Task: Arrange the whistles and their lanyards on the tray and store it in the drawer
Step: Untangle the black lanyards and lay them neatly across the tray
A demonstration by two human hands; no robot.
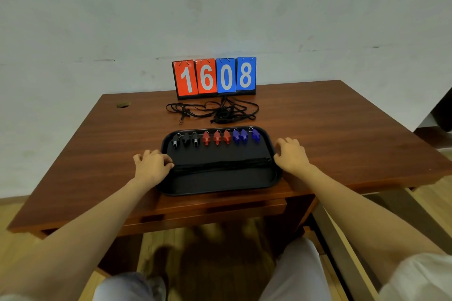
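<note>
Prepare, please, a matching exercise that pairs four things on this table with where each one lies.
Things:
1. black whistles
2. blue whistles
3. tangled lanyards
4. flip scoreboard

Places:
A. at the far edge of the table
B. left end of the row on the tray
C. on the table, between the scoreboard and the tray
D. right end of the row on the tray

Pairs: 1-B, 2-D, 3-C, 4-A.

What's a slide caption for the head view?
Left hand and right hand flank a black tray with nine whistles; loose lanyards lie behind.
</note>
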